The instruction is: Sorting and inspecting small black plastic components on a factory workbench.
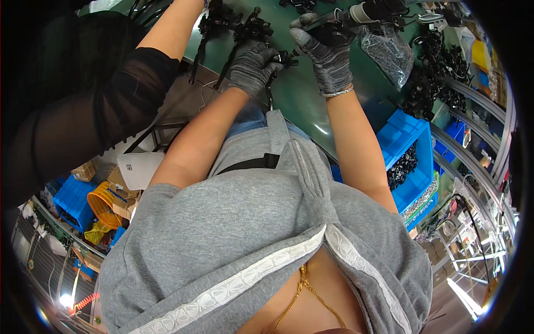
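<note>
My left hand (253, 71), in a grey knitted glove, pinches a small black part (286, 59) with a dark cable or strip hanging below it. My right hand (329, 55), gloved alike with a bracelet at the wrist, is wrapped round a dark power screwdriver (374, 11) with a pale ring on its body. A tip at the right hand's near side points toward the black part; whether they touch I cannot tell. Just beyond my left hand lies a black lever assembly (251, 29), and another black assembly (214, 22) is to its left.
Another person's arm (167, 39) in a sheer black sleeve reaches in from the left. On the green table (300, 106) lie a clear plastic bag (388, 53) and a heap of black parts (439, 72). A blue bin (414, 178) of small black pieces stands at right, beside metal rails (473, 147).
</note>
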Available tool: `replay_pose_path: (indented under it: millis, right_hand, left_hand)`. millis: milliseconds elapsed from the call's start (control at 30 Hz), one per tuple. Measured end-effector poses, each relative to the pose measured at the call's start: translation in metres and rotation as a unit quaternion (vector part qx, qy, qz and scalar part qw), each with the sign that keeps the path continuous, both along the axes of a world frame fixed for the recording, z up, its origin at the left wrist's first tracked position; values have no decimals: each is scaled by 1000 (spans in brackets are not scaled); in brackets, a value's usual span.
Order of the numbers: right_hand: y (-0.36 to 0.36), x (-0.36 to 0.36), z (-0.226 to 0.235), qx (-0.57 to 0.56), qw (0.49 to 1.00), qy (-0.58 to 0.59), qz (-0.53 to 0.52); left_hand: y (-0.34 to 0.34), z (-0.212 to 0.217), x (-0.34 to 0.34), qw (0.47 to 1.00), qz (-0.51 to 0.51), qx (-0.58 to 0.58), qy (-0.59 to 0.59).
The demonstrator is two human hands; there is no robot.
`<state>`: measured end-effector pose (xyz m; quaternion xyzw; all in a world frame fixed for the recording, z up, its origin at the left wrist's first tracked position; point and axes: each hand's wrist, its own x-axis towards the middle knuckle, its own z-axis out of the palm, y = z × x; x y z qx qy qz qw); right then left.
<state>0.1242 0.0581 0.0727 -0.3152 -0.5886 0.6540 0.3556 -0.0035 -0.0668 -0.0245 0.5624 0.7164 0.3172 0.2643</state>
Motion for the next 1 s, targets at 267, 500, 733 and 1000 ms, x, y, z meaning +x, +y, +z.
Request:
replay_pose_path:
  millis: [267, 500, 733, 1000]
  right_hand:
    - [5, -5, -7, 92, 988, -126, -16]
    - [-6, -5, 3, -38, 999, 8, -23]
    - [-3, -3, -1, 15, 1000, -22, -12]
    - [-4, -6, 6, 3, 999, -31, -6]
  left_hand:
    - [-2, -8, 3, 999, 9, 11, 32]
    - [-3, -8, 5, 999, 19, 7, 26]
    - [-3, -11, 5, 999, 21, 14, 28]
    - [-4, -13, 7, 999, 16, 31, 32]
